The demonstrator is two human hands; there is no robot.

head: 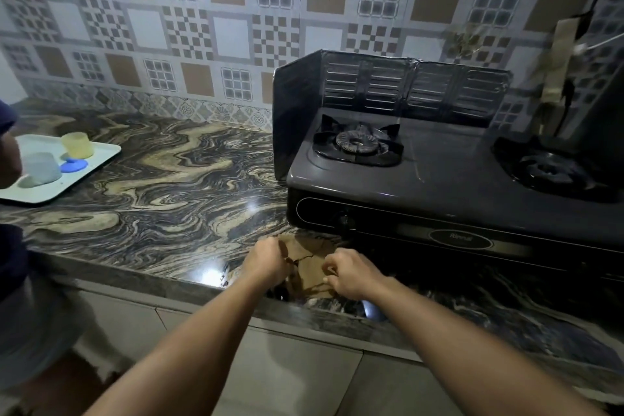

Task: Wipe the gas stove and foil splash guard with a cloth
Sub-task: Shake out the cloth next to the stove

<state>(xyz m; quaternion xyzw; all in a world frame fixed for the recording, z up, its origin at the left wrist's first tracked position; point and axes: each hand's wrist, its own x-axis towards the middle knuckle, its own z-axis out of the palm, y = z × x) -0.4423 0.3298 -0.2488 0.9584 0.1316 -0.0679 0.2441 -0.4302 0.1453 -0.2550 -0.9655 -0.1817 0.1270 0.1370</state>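
Observation:
A dark two-burner gas stove (449,179) stands on the marbled counter at the right. A folded foil splash guard (388,84) rises behind it and along its left side. In front of the stove's left corner a brown cloth (309,263) lies flat on the counter near the front edge. My left hand (266,260) pinches the cloth's left side. Over at the cloth's right side, my right hand (351,272) grips the fabric. Both hands sit just short of the stove's front panel and its knob (343,220).
A white tray (101,154) with a yellow cup (77,144), a pale cup and a blue lid sits at the counter's left. Another person stands at the far left edge. A dark object and hanging cloths crowd the stove's right rear corner.

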